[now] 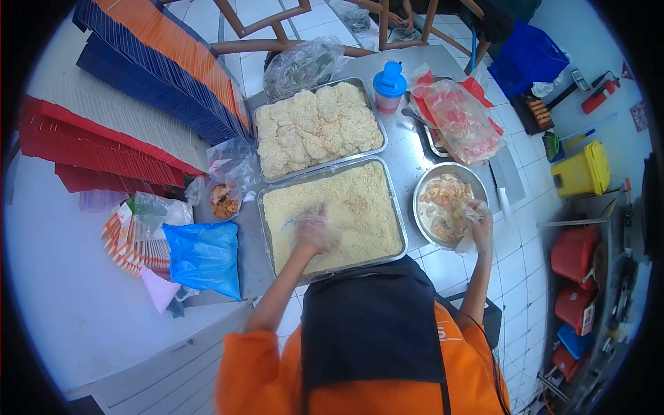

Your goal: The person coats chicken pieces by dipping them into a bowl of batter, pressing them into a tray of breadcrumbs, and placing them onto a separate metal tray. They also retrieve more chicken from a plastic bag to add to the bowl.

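My left hand [315, 229], in a clear plastic glove, rests in a metal tray [401, 228] of pale, crumbly coating [366, 200]. Its fingers look stretched out, their tips partly sunk in the coating. At the right side of a round metal bowl [419, 220] is my right hand [478, 220], also gloved, with its fingers curled in over the rim. Whatever those fingers grip cannot be made out. Wet, pale pieces of raw meat [448, 197] lie in the bowl. Behind the coating tray, a second metal tray [384, 131] holds several coated pieces [315, 124].
A blue-lidded cup [389, 86], a plastic bag [462, 117] and a knife [501, 187] lie toward the right. At left are stacked folded boxes [124, 128], a blue bag [203, 256] and a small bowl of fried bits [224, 200]. Another person's hands [402, 22] show at the top.
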Available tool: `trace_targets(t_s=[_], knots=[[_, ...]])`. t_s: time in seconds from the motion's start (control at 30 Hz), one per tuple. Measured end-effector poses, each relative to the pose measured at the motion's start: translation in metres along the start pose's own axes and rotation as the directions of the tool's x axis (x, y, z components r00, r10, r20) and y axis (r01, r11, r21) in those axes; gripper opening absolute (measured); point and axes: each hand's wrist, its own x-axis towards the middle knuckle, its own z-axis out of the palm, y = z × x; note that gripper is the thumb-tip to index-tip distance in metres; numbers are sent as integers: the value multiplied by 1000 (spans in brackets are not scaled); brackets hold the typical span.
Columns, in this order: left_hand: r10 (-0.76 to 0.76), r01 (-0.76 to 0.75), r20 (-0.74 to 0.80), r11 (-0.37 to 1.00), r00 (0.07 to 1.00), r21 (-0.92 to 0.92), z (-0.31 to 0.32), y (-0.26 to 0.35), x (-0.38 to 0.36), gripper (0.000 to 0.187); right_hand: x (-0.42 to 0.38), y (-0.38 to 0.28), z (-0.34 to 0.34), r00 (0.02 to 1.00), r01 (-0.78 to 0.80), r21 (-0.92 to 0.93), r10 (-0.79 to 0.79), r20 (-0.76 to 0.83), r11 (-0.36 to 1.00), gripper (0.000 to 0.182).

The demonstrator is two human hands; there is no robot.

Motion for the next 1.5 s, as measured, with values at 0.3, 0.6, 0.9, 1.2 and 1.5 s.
trace_targets(t_s=[0.3, 0.6, 0.9, 1.2, 1.5], knots=[[367, -379, -241, 925, 898, -3, 23, -3, 67, 76, 11, -7, 12, 999, 11, -57, -9, 39, 998, 27], [301, -269, -191, 947, 934, 177, 17, 11, 56, 72, 9, -10, 13, 992, -126, 55, 125, 21, 991, 25], [401, -400, -359, 913, 842, 80, 4, 37, 69, 60, 6, -5, 12, 999, -31, -3, 31, 10, 999, 27], [455, -436, 106, 886, 884, -159, 9, 40, 115, 46, 4, -11, 12, 1000, -23, 4, 23, 18, 1000, 26], [458, -454, 349, 885, 817, -99, -62, 58, 76, 60, 9, 2, 15, 997, -69, -35, 71, 38, 997, 28]])
